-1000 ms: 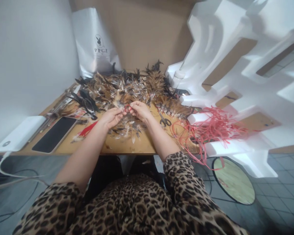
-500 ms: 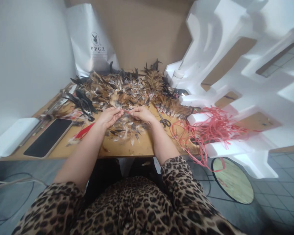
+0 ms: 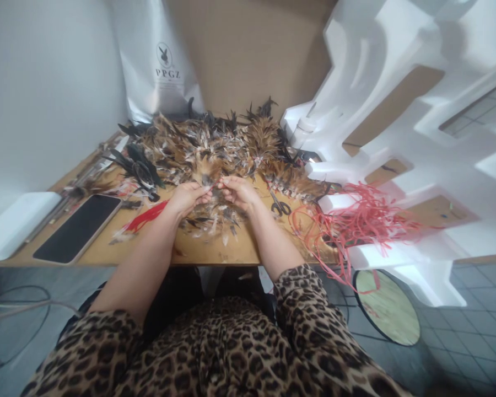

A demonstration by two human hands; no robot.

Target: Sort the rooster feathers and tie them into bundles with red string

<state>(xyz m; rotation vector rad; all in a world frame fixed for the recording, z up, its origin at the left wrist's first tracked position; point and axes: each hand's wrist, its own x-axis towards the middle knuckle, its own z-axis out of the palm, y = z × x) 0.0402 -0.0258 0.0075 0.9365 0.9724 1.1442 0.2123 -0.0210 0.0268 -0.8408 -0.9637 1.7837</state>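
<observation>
Head view showed a thin red strip (image 3: 215, 184) between the left hand (image 3: 189, 198) and the right hand (image 3: 237, 193), low over the middle of the bench (image 3: 215, 251), just in front of a brown tuft (image 3: 206, 164) of feathers. Both hands were narrow, thumb pressed to fingers, and seemed to pinch the strip from either side. It was tiny and partly covered by the fingertips, so I could not tell whether it touched the tuft.

Loose feathers (image 3: 221, 219) lay under the hands; behind them spread a heap (image 3: 231, 144) of brown and black ones. Scissors (image 3: 281, 207) lay just right of the right wrist. Left of the left hand were a red bundle (image 3: 146, 216) and, behind it, dark feathers (image 3: 138, 165); farther left, a phone (image 3: 78, 229) and a white box (image 3: 19, 223). On the right, red ribbons (image 3: 367, 215) spilled across white foam (image 3: 343, 149) and past the bench's front edge. A silver bag (image 3: 157, 88) lettered PPGZ stood behind the heap.
</observation>
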